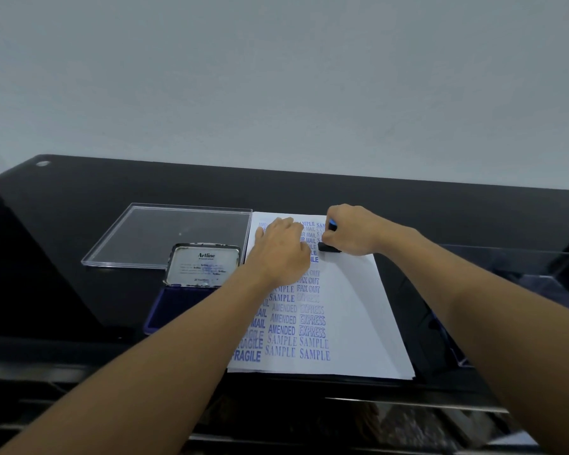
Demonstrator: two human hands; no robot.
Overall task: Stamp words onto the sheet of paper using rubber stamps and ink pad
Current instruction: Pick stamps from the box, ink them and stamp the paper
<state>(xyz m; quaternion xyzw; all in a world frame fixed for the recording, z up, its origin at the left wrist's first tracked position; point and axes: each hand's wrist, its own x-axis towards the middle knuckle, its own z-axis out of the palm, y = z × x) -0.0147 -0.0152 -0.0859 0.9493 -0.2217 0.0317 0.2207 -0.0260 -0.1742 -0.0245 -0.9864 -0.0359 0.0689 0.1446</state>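
A white sheet of paper lies on the black desk, covered in columns of blue stamped words such as SAMPLE, AMENDED, EXPRESS and FRAGILE. My right hand grips a black rubber stamp with a blue top, its base down on the paper near the upper right. My left hand rests flat on the upper part of the sheet, fingers spread. To the left of the paper sits the open ink pad, its blue pad partly hidden by my left forearm, its metal lid raised.
A clear plastic lid lies flat behind the ink pad. A clear plastic tray stands at the right of the black desk. A plain wall rises behind the desk.
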